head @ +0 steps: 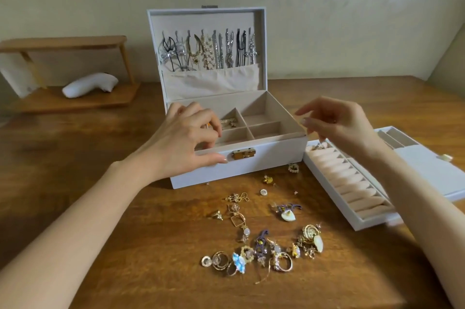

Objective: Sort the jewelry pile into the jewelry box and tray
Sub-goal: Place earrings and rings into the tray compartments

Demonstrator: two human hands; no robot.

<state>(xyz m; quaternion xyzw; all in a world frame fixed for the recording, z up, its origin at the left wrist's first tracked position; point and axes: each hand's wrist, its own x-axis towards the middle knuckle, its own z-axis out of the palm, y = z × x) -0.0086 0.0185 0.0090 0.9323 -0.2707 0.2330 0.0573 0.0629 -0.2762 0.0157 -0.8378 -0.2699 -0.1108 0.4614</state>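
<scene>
The white jewelry box (264,157) stands open at the table's middle, with necklaces (208,50) hanging in its lid and a few gold pieces (229,122) in a back compartment. My left hand (181,140) holds its front left wall, thumb on the outside and fingers curled into the compartment. My right hand (337,122) hovers with relaxed fingers and nothing in it, above the far end of the white ring tray (349,182), where a ring (319,146) sits. The jewelry pile (264,245) of rings and earrings lies in front of the box.
A wooden shelf (65,41) with a white object (90,84) stands at the back left. A second white tray (427,165) lies under the right forearm, at the right edge. Loose small pieces (293,167) lie close to the box's front right corner.
</scene>
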